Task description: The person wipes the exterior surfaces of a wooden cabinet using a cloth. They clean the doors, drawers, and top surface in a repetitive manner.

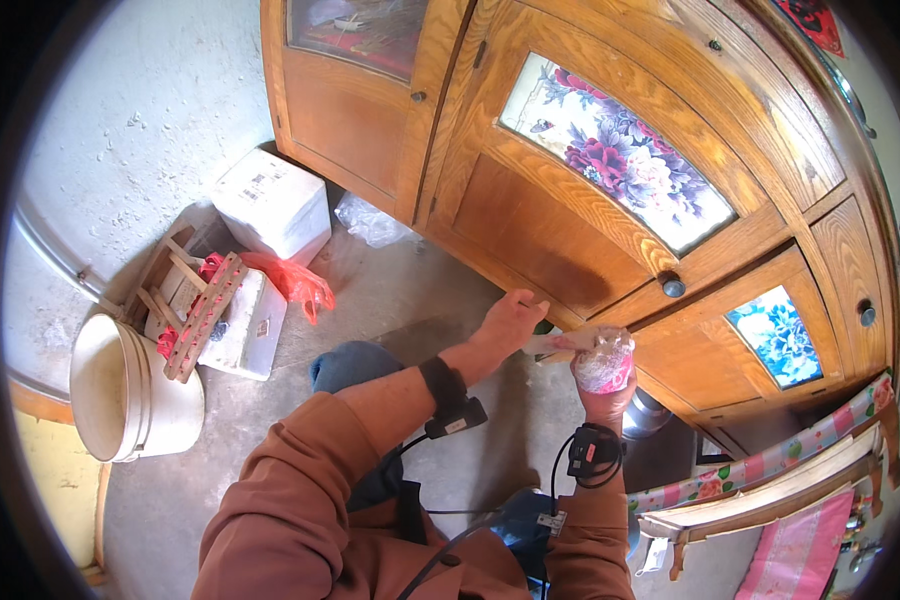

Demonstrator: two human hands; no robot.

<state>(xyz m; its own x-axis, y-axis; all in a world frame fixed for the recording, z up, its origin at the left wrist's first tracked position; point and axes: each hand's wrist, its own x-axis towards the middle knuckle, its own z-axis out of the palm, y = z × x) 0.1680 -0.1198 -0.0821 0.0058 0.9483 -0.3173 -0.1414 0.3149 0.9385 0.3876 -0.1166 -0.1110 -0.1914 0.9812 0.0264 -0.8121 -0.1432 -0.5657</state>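
My right hand (pixel 607 401) is closed around a clear plastic bag with white and pink on it (pixel 604 364). A loose, twisted end of the plastic stretches left from the bag towards my other hand. My left hand (pixel 508 324) hovers just left of that end, with its fingers curled and thumb near the fingertips. Whether anything sits between those fingers is too small to tell. Both hands are in front of the lower doors of a wooden cabinet (pixel 487 187). Part of a dark green thing (pixel 544 328) shows behind my left hand.
At left stand a white plastic bucket (pixel 94 390), a small wooden stool lying tipped (pixel 202 315), white foam boxes (pixel 270 195) and a red plastic bag (pixel 296 289). A shiny metal pot (pixel 645 412) is beside my right wrist. A wooden bench (pixel 765 484) stands at lower right.
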